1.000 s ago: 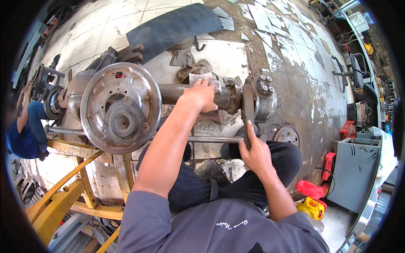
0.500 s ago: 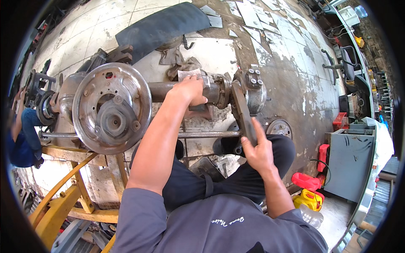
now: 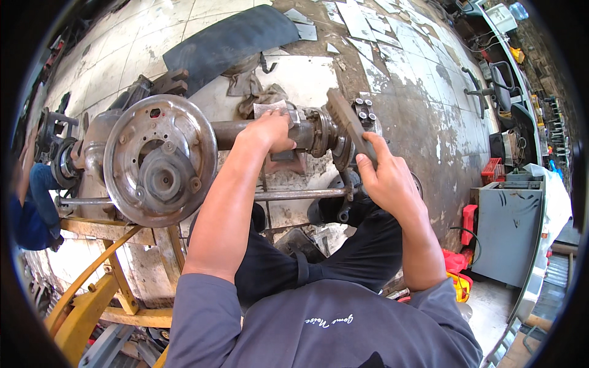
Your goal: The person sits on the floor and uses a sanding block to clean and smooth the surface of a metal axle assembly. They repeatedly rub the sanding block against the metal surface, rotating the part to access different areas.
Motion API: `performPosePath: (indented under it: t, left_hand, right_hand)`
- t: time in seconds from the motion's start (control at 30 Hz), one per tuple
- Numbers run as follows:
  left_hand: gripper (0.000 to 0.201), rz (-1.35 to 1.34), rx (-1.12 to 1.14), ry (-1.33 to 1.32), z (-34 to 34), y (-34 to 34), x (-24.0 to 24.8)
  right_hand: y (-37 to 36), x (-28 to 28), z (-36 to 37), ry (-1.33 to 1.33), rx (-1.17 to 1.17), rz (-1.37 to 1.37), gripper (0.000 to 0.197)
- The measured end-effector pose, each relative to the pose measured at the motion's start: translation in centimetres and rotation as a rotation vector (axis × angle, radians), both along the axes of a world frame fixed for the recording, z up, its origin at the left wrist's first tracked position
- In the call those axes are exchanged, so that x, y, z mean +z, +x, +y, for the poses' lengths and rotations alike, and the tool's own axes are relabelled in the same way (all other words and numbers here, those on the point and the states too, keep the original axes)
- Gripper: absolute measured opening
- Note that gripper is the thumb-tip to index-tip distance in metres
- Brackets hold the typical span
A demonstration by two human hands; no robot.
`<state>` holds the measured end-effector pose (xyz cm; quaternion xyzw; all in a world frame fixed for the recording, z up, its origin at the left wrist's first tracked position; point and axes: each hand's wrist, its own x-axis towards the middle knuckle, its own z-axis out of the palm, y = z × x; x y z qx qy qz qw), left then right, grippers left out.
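A steel vehicle axle with a round brake backing plate lies across in front of me. My left hand grips the axle tube from above, its fingers over the far side beside a pale, stained sheet. In my right hand is a long brush with a brown back, apparently a wire brush. Its head lies against the hub end of the axle, partly covering it. A thin tie rod runs along the near side, above my lap.
A yellow metal frame stands at the near left. Another person's arm and blue clothing show at the far left. A black curved panel and broken tiles lie beyond the axle. At right stands a grey cabinet.
My right hand has moved up and away from me. The brush swung from hanging over the near side of the hub to lying across its top. My left hand stays on the axle.
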<state>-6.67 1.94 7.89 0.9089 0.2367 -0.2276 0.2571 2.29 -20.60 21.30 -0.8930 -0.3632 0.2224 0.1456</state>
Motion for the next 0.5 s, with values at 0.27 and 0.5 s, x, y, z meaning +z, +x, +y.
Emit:
performPosePath:
  t: [0.27,0.5]
  left_hand:
    - [0.087,0.065,-0.026,-0.066,-0.1,0.2,1.0]
    - [0.080,0.013,0.059,-0.020,-0.2,-0.1,-0.7]
  right_hand:
    - [2.4,-1.9,1.3,-0.093,0.223,-0.280,0.029]
    - [2.8,-2.3,5.2,-0.331,0.342,-0.309,0.028]
